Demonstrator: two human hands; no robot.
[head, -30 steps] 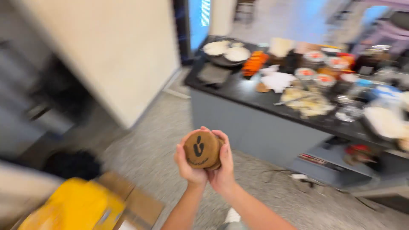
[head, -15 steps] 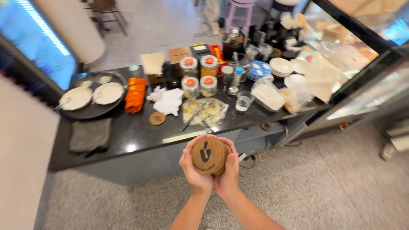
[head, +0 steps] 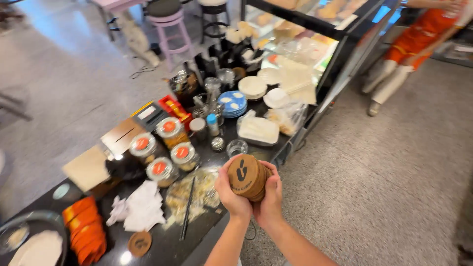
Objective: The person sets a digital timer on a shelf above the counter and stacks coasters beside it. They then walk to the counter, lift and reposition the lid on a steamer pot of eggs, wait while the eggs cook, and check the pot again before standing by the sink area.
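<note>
A stack of round brown cork coasters (head: 248, 176), the top one printed with a dark mark, is clasped between both my hands above the edge of a black counter (head: 167, 246). My left hand (head: 230, 193) cups the stack's left side with the thumb on top. My right hand (head: 270, 197) wraps the stack's right side and underside. One more brown coaster (head: 140, 243) lies alone on the counter near crumpled white napkins (head: 140, 211).
The counter holds three lidded jars (head: 162, 152), an orange stack (head: 84, 235), black chopsticks (head: 187, 210), a small glass (head: 237, 147), stacked blue and white plates (head: 241, 96) and a clear tub (head: 257, 130). A glass display case (head: 320, 44) stands behind. A person in orange (head: 414, 44) stands at the far right.
The view has swung to the right along the counter and come closer; the display case and a person have come into view. Both hands still hold the coaster stack.
</note>
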